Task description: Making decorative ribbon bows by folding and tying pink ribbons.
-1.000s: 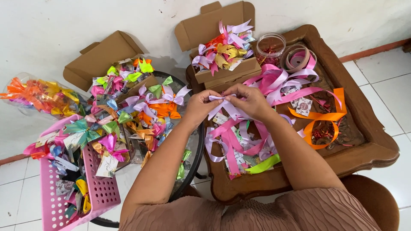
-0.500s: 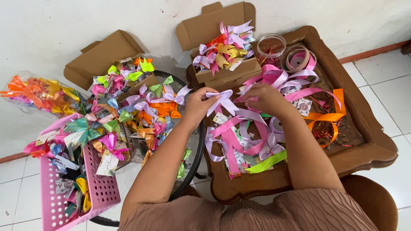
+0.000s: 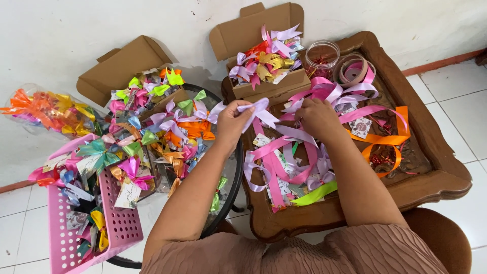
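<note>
My left hand (image 3: 232, 121) pinches a folded lilac ribbon loop (image 3: 259, 110) above the left edge of the carved wooden tray table (image 3: 441, 167). My right hand (image 3: 317, 117) rests with curled fingers on the heap of pink and lilac ribbon strips (image 3: 289, 157) in the tray; whether it grips a strip is hidden. An orange ribbon (image 3: 388, 139) and a lime green strip (image 3: 314, 194) lie in the same heap.
A cardboard box of finished bows (image 3: 266, 61) sits at the tray's back, beside a clear jar (image 3: 321, 57) and a ribbon roll (image 3: 355, 71). Left: a round glass table (image 3: 231, 203) heaped with bows, another open box (image 3: 122, 68), a pink basket (image 3: 66, 238), a bag of orange bows (image 3: 45, 111).
My hands have drawn apart. The left hand lifted the lilac loop up and to the left, while the right hand dropped onto the ribbon heap.
</note>
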